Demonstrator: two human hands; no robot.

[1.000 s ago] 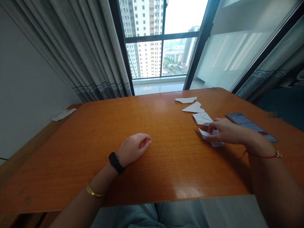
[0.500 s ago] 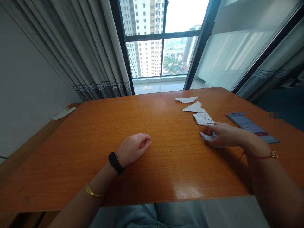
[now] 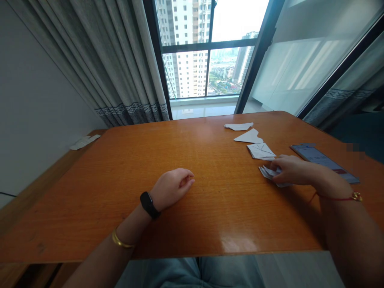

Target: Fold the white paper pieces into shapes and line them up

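My right hand (image 3: 288, 170) is at the right side of the wooden table, its thumb and fingers closed on a folded white paper (image 3: 265, 172). Several layers fan out at the paper's left edge; the fingers cover much of the rest. Just beyond it lies a square folded paper (image 3: 260, 151) with crease lines on top. My left hand (image 3: 172, 187), wearing a black watch, rests on the table left of centre. Its fingers are curled in towards the thumb, and no object shows in them.
Farther back on the table (image 3: 135, 160) lie a pointed folded paper (image 3: 249, 136) and a flat folded strip (image 3: 239, 127). A phone or tablet (image 3: 324, 161) lies beside my right forearm. White papers (image 3: 84, 142) sit at the far left by the wall. A window stands behind.
The view has shifted slightly. My right hand has moved a little to the right with the folded paper, whose layers show more spread at the left edge. My left hand stays put.
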